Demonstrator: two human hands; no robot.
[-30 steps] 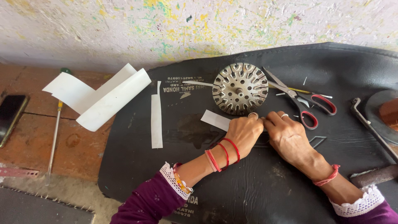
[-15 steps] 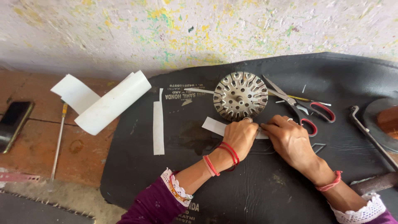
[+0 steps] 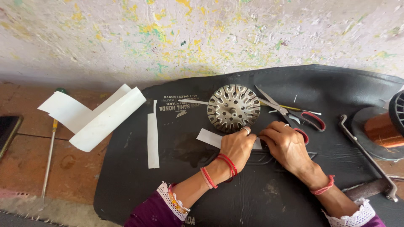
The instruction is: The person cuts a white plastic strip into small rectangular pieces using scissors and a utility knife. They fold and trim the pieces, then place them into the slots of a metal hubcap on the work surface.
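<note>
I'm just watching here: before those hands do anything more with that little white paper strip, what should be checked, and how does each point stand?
1. Both hands on the paper strip: ok; left hand and right hand press on it.
2. Strip lies flat on the black mat: ok where visible; its right part is hidden under the hands.
3. Scissors close by: ok, beside the right hand, blades open.
4. Round slotted metal core clear of the strip: ok, just beyond the fingers.
5. Spare strip available: ok, lying to the left.
</note>
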